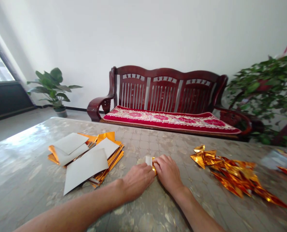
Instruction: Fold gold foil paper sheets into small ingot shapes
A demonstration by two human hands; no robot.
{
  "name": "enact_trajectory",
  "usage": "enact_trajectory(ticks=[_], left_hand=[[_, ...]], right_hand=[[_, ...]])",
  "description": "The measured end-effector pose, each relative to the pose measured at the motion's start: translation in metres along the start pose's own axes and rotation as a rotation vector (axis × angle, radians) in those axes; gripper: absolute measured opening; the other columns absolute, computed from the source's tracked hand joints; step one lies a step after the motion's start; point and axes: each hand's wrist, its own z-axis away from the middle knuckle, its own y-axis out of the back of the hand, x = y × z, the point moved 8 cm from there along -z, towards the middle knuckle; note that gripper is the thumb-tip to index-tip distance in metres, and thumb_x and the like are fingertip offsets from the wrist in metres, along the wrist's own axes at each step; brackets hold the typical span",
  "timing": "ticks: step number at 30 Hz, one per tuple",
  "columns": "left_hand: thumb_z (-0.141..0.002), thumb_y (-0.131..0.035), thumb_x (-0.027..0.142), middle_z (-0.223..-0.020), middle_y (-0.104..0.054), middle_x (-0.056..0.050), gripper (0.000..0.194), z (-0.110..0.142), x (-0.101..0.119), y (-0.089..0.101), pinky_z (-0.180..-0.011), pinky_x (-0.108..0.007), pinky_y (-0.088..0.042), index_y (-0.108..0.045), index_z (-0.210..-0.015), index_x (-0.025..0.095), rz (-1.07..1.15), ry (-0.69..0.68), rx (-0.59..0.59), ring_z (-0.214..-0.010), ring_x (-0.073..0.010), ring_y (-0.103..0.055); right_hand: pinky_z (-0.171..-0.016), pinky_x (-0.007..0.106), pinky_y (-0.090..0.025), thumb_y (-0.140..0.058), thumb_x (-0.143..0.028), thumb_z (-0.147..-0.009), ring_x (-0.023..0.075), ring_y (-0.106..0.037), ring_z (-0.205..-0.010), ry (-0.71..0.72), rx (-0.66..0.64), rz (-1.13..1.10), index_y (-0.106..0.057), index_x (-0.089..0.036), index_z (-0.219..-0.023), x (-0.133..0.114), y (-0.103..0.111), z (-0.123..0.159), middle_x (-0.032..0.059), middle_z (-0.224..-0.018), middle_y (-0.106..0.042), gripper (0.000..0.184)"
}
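A small folded sheet of gold foil paper (148,160), white on its back, lies on the table between my hands. My left hand (139,178) is closed with its fingers pressed on the paper's left side. Closed on its right edge, my right hand (167,170) has bent fingers against the gold strip. Most of the sheet is hidden under the fingers. To the left spreads a loose stack of foil sheets (86,167), some white side up, others gold. A pile of folded gold foil pieces (235,172) rests on the right.
The table (131,219) has a patterned, shiny cover. A clear plastic bag (276,159) sits at its right side. Beyond it stands a dark red wooden bench (162,93) with a floral cushion (169,120). Potted plants (52,85) flank the bench.
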Motion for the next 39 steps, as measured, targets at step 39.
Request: enact_trajectory(ticks=[39], left_hand=[[-0.093,-0.059,0.031,-0.106,-0.06,-0.006,0.017,0.005,0.012,-0.017,-0.078,-0.038,-0.044,-0.059,-0.105,0.019,-0.024,0.221,0.187,-0.096,-0.0243,-0.053]], right_hand=[[-0.062,0.023,-0.036,-0.052,-0.021,-0.08,0.015,-0.062,-0.074,-0.305,-0.24,-0.206,-0.065,-0.021,-0.081,0.028,-0.011,-0.014,0.0016,-0.082,-0.07,0.012]])
